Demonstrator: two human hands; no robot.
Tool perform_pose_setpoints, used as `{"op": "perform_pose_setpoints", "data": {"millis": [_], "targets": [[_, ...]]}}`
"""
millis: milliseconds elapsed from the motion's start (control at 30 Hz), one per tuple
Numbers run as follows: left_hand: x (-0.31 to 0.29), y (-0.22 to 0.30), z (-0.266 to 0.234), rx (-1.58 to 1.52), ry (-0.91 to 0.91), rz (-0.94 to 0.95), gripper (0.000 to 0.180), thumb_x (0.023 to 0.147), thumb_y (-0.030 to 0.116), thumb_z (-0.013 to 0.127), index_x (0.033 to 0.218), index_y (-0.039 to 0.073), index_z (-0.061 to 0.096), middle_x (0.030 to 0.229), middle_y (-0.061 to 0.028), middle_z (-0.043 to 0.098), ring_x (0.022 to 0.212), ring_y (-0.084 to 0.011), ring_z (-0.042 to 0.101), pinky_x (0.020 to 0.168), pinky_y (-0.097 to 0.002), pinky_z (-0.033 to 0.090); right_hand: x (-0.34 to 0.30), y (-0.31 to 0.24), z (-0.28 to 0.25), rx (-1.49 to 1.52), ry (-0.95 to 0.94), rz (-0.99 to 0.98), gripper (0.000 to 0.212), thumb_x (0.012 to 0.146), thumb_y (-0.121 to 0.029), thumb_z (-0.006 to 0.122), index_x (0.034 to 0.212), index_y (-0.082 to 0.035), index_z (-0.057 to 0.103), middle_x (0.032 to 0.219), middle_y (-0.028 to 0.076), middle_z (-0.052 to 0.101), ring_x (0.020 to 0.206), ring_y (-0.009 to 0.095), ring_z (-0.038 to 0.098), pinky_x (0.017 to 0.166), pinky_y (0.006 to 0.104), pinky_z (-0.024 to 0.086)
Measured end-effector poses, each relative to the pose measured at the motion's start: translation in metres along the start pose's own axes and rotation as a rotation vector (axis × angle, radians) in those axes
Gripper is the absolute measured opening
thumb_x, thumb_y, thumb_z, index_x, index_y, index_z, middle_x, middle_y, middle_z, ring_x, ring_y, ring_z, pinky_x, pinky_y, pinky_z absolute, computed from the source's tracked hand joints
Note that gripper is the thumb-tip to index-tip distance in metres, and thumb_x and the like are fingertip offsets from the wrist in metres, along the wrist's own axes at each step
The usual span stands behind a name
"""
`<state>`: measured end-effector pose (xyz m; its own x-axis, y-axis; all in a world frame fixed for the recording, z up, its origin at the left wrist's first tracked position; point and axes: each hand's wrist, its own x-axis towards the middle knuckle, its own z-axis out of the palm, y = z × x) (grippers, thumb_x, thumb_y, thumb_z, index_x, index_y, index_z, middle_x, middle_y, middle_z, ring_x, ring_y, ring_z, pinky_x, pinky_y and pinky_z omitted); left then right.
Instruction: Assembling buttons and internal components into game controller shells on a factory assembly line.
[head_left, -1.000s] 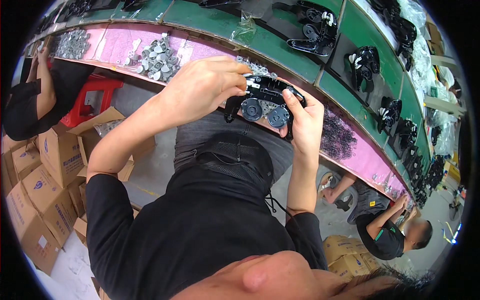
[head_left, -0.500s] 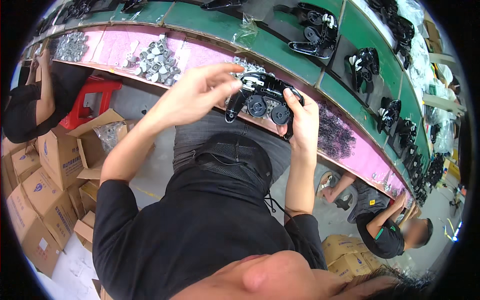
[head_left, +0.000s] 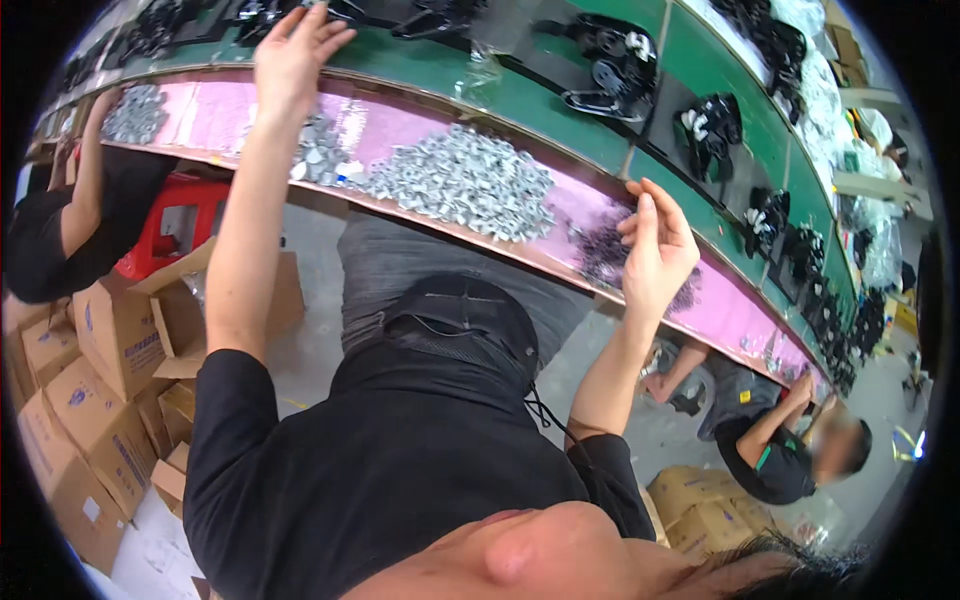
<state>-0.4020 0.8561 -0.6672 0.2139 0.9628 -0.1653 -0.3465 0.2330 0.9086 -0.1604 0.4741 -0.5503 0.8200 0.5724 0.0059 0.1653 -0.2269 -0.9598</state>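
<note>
My left hand (head_left: 290, 65) reaches up over the far green bench, its fingers apart and nothing visibly held. Close beside its fingertips, at the top edge, lies a black game controller shell (head_left: 258, 22), partly hidden by the hand. My right hand (head_left: 661, 250) hovers above the pink-lined shelf with loosely bent, parted fingers and no object in it. Just left of it is a heap of tiny black parts (head_left: 603, 245). A wide pile of small grey plastic parts (head_left: 460, 185) spreads over the shelf between my hands. More grey pieces (head_left: 318, 150) lie by my left forearm.
Open controller shells (head_left: 612, 72) on dark trays line the green bench (head_left: 560, 125). Co-workers sit at left (head_left: 50, 235) and right (head_left: 775, 440) along the shelf. A red stool (head_left: 180, 225) and cardboard boxes (head_left: 105, 400) stand at the left.
The controller shell has left my right hand. My left hand has moved up and left to the bench; my right hand has shifted right and slightly down. The grey pile is now uncovered.
</note>
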Motion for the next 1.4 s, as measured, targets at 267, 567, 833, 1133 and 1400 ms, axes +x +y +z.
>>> {"op": "perform_pose_setpoints", "data": {"millis": [267,567,833,1133,1400], "targets": [[-0.085,0.020,0.015,0.189,-0.123,-0.022,0.049,0.106,0.008,0.063,0.147,-0.014,0.046,0.144,-0.0269,0.061,0.120,-0.0308,0.071,0.096,-0.0380,0.064,-0.003,0.026,-0.003,-1.003,-0.320,-0.445,0.007,0.083,-0.003,0.075,0.089,-0.002,0.075,0.095,0.011,0.070,0.092,0.031,0.065,0.082,0.0420,0.055],[-0.166,0.010,0.040,0.533,-0.443,-0.151,0.024,0.104,0.011,0.068,0.125,0.001,0.074,0.112,-0.0073,0.079,0.090,-0.0107,0.070,0.072,-0.0248,0.055,0.002,0.076,0.017,-1.203,-0.523,-0.480,0.012,0.082,-0.008,0.076,0.092,-0.002,0.077,0.096,0.012,0.068,0.099,0.035,0.063,0.090,0.0444,0.051],[-0.215,-0.061,0.124,0.919,-1.037,0.631,0.007,0.081,0.012,0.075,0.086,0.007,0.074,0.090,-0.0087,0.067,0.090,-0.0254,0.067,0.072,-0.0408,0.058,0.001,0.057,0.015,-0.697,-0.185,-0.124,0.022,0.088,-0.001,0.074,0.109,0.002,0.074,0.093,0.019,0.072,0.085,0.035,0.070,0.080,0.0443,0.056],[-0.220,-0.103,0.151,1.174,-1.170,0.720,0.009,0.079,0.011,0.069,0.086,0.006,0.072,0.094,-0.0097,0.066,0.095,-0.0291,0.066,0.077,-0.0406,0.059,-0.016,0.062,-0.009,0.235,-0.106,0.242,0.031,0.099,0.005,0.068,0.130,0.005,0.068,0.102,0.010,0.073,0.089,0.016,0.071,0.082,0.0294,0.058],[-0.218,-0.034,0.124,0.645,-0.923,0.207,0.015,0.094,0.010,0.075,0.105,0.003,0.067,0.096,-0.0131,0.069,0.085,-0.0331,0.070,0.073,-0.0409,0.055,-0.027,0.062,0.020,0.667,-0.137,0.441,0.039,0.100,0.002,0.068,0.138,0.005,0.062,0.105,0.014,0.077,0.089,0.023,0.076,0.084,0.0347,0.062]]}}
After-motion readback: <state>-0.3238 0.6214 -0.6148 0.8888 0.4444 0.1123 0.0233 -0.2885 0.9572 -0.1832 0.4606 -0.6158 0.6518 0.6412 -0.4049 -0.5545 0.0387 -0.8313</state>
